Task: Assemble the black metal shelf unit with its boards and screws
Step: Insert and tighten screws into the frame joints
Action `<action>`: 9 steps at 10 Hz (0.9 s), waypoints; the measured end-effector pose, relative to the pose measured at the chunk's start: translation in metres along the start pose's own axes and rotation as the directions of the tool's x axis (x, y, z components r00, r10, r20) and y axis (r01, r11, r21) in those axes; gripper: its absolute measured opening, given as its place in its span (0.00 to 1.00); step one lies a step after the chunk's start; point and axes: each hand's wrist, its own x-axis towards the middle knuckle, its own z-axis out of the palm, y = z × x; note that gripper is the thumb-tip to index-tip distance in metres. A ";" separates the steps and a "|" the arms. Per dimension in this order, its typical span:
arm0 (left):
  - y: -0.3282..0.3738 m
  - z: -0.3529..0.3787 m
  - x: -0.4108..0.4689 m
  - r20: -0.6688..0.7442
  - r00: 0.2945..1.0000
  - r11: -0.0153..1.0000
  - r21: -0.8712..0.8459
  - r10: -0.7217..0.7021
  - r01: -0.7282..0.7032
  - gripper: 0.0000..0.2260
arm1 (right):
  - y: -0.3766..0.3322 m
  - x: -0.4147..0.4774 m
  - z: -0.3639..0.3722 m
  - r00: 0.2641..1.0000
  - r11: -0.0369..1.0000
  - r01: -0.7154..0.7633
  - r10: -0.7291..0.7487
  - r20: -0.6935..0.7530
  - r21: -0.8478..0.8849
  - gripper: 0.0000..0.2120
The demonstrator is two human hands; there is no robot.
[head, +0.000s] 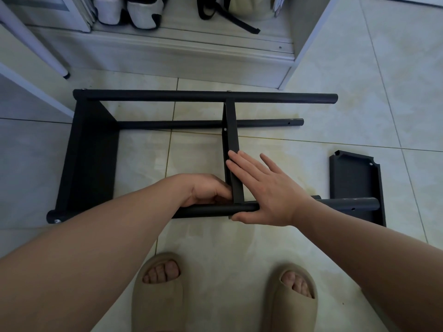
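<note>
Head view: I see the frame (91, 152) lying on the floor (359, 92), right hand (268, 195) flat against its middle board (231, 125), left hand (206, 190) curled at that board's near end, grip hidden.

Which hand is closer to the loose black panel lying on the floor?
Right. The right hand presses flat on the middle board, on the side facing the loose panel; the left hand is curled on that board's other side, farther away.
</note>
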 end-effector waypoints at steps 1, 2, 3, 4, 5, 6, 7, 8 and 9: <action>0.000 0.000 -0.002 0.039 0.999 1.000 -0.018 -0.024 0.025 0.16 | 0.000 0.000 0.000 1.000 1.000 0.001 -0.001 -0.004 -0.001 0.52; 0.001 0.001 -0.003 0.047 0.998 0.998 -0.020 -0.051 0.052 0.12 | 0.000 0.000 0.001 1.000 1.000 0.004 -0.004 -0.008 0.002 0.52; 0.002 0.002 -0.003 -0.014 0.999 0.999 0.020 -0.051 0.051 0.07 | 0.001 0.000 0.001 1.000 1.000 0.005 -0.004 -0.009 0.007 0.52; 0.003 0.003 -0.002 -0.050 0.999 0.998 0.056 -0.015 0.018 0.07 | 0.001 0.000 0.001 1.000 1.000 0.004 -0.004 -0.003 -0.003 0.52; 0.001 0.002 -0.002 -0.028 1.000 1.000 0.012 0.004 -0.004 0.12 | 0.001 0.000 0.001 1.000 1.000 0.003 -0.003 0.000 -0.004 0.52; -0.001 0.001 -0.002 0.010 1.000 1.000 -0.030 0.004 -0.004 0.17 | 0.001 0.000 0.000 1.000 1.000 0.003 -0.003 0.003 -0.006 0.52; 0.000 0.001 -0.003 0.016 1.000 1.000 -0.019 -0.013 0.013 0.12 | 0.001 0.000 0.000 1.000 1.000 0.007 -0.007 0.003 -0.007 0.52; 0.001 0.002 -0.002 -0.020 1.000 1.000 0.008 0.001 -0.001 0.05 | 0.000 0.000 -0.001 1.000 1.000 0.009 -0.009 -0.001 0.003 0.52; 0.002 0.003 -0.002 -0.028 1.000 1.000 0.014 0.009 -0.008 0.05 | 0.000 0.000 -0.001 1.000 1.000 0.007 -0.007 0.002 -0.002 0.52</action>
